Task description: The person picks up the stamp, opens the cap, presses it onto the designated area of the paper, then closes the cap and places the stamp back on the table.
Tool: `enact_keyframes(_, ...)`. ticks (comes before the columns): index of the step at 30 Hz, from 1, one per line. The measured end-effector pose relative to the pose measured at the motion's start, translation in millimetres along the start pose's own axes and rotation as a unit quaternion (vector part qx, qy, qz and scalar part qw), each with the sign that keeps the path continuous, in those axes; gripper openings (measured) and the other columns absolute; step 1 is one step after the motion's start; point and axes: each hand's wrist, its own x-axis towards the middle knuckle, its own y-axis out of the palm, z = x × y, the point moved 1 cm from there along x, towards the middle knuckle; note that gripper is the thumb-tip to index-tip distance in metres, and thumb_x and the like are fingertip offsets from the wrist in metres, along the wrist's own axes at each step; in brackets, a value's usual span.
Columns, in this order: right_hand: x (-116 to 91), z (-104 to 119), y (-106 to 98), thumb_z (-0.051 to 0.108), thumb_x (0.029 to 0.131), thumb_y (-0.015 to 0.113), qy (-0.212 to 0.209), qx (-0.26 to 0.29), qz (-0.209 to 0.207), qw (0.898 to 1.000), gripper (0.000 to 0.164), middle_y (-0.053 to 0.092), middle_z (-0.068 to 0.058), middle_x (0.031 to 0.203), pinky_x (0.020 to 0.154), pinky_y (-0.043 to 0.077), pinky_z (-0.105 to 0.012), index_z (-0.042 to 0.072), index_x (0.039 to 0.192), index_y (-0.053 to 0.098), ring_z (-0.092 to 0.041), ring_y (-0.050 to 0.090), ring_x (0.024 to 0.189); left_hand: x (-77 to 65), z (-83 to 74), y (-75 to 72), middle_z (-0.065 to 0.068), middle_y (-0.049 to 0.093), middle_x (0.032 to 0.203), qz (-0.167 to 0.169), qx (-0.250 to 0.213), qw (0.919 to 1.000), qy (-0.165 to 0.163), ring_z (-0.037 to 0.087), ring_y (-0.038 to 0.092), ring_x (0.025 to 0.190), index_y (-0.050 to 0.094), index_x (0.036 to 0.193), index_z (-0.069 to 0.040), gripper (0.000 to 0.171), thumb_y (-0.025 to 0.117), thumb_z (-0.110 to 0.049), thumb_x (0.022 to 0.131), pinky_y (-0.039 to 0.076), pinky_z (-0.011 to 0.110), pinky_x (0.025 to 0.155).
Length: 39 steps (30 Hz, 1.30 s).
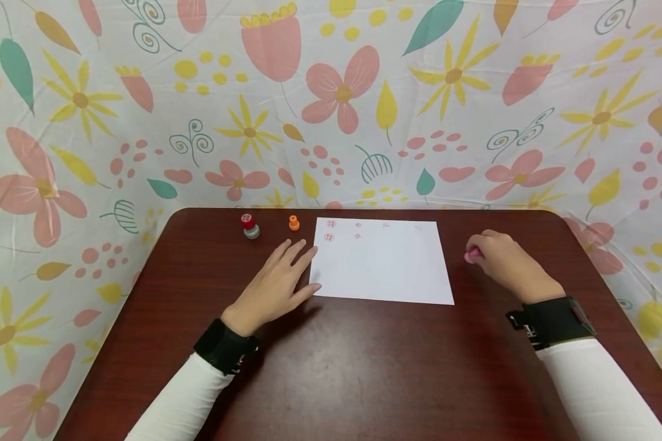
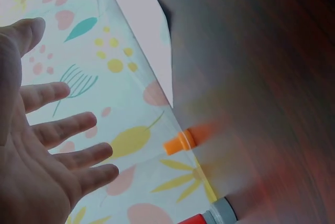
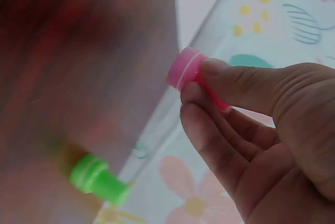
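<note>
My right hand [image 1: 504,260] pinches a small pink stamp [image 3: 186,69] between thumb and fingers, beyond the right edge of a white sheet of paper [image 1: 386,269]. The sheet bears red round prints [image 1: 329,237] at its upper left, smaller reddish prints along the top, and a faint one at the upper right. With fingers spread and straight, my left hand [image 1: 273,282] overlaps the sheet's left edge in the head view and holds nothing. Behind it stand an orange stamp [image 1: 294,223] and a red stamp with a grey base [image 1: 250,226].
A green stamp [image 3: 99,179] stands on the dark wooden table [image 1: 364,367] near my right hand; in the head view it is hidden. A flowered cloth [image 1: 342,135] hangs behind the table and along its sides.
</note>
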Motion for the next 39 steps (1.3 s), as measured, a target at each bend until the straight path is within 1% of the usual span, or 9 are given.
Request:
enact_keyframes(4,3,18,-9,0.004,0.080,0.087,-0.029,0.015,-0.057,0.998,0.021,0.063,-0.010,0.084,0.069,0.058,-0.045,0.000,0.095,0.072,-0.022,0.056,0.075,3.9,-4.4,-3.0,0.020,0.051,0.151,-0.023,-0.035,0.9991,-0.010,0.039,0.045,0.142,0.049,0.152,-0.008,0.066,0.068,-0.043,0.100,0.044,0.048,0.117)
enact_keyframes(10,10,55,-24,0.008,0.082,0.087,-0.029,0.055,-0.108,0.992,0.021,0.065,-0.008,0.090,0.067,0.052,-0.036,0.005,0.099,0.074,-0.020,0.055,0.079,15.4,-14.3,-9.7,0.014,0.056,0.139,-0.084,-0.094,0.9919,-0.005,0.030,0.051,0.132,0.055,0.147,-0.007,0.057,0.073,-0.032,0.098,0.053,0.042,0.106)
enact_keyframes(15,18,85,-34,0.011,0.085,0.085,-0.010,0.094,-0.138,0.986,0.021,0.068,-0.005,0.095,0.072,0.051,-0.029,0.008,0.103,0.075,-0.018,0.058,0.083,27.6,-26.3,-16.1,0.012,0.059,0.133,-0.134,-0.172,0.9759,-0.007,0.024,0.059,0.114,0.057,0.144,-0.006,0.053,0.075,-0.023,0.097,0.055,0.037,0.094)
enact_keyframes(21,24,112,-41,0.013,0.086,0.084,-0.017,0.135,-0.168,0.976,0.022,0.070,0.001,0.098,0.074,0.051,-0.018,0.011,0.106,0.074,-0.010,0.058,0.085,41.4,-42.5,-22.4,0.013,0.062,0.130,-0.170,-0.228,0.9586,-0.004,0.024,0.062,0.116,0.061,0.139,-0.005,0.049,0.077,-0.018,0.095,0.057,0.038,0.094)
enact_keyframes(25,24,126,-45,0.012,0.085,0.085,-0.032,0.162,-0.192,0.967,0.023,0.070,0.004,0.097,0.074,0.048,-0.011,0.013,0.106,0.074,-0.006,0.057,0.084,47.0,-50.2,-28.3,0.012,0.063,0.128,-0.180,-0.267,0.9467,-0.010,0.025,0.064,0.114,0.063,0.138,-0.006,0.048,0.078,-0.017,0.094,0.060,0.038,0.093)
enact_keyframes(28,24,138,-47,0.009,0.085,0.085,-0.048,0.181,-0.210,0.959,0.025,0.071,0.003,0.098,0.076,0.047,-0.008,0.012,0.107,0.075,-0.006,0.058,0.084,50.1,-54.5,-33.4,0.009,0.063,0.129,-0.182,-0.308,0.9336,-0.022,0.022,0.065,0.113,0.063,0.137,-0.007,0.047,0.078,-0.016,0.093,0.061,0.038,0.093)
enact_keyframes(31,23,149,-49,0.006,0.084,0.085,-0.063,0.204,-0.226,0.951,0.027,0.071,0.001,0.099,0.080,0.048,-0.005,0.010,0.109,0.075,-0.007,0.059,0.086,53.3,-59.0,-37.2,0.007,0.064,0.128,-0.184,-0.357,0.9153,-0.036,0.019,0.066,0.113,0.064,0.136,-0.009,0.046,0.078,-0.014,0.093,0.061,0.037,0.094)
enact_keyframes(36,23,165,-48,0.001,0.083,0.084,-0.084,0.250,-0.244,0.933,0.030,0.072,-0.003,0.102,0.085,0.051,-0.005,0.007,0.111,0.074,-0.009,0.060,0.089,59.7,-69.9,-37.4,0.007,0.066,0.128,-0.182,-0.447,0.8745,-0.047,0.019,0.068,0.111,0.065,0.135,-0.009,0.044,0.078,-0.011,0.093,0.061,0.031,0.091)
enact_keyframes(39,22,172,-44,-0.001,0.082,0.084,-0.095,0.270,-0.249,0.925,0.031,0.072,-0.005,0.103,0.085,0.052,-0.007,0.006,0.111,0.074,-0.009,0.060,0.090,63.6,-77.6,-37.5,0.008,0.066,0.130,-0.176,-0.494,0.8501,-0.048,0.024,0.070,0.112,0.065,0.135,-0.009,0.043,0.076,-0.010,0.094,0.061,0.029,0.091)
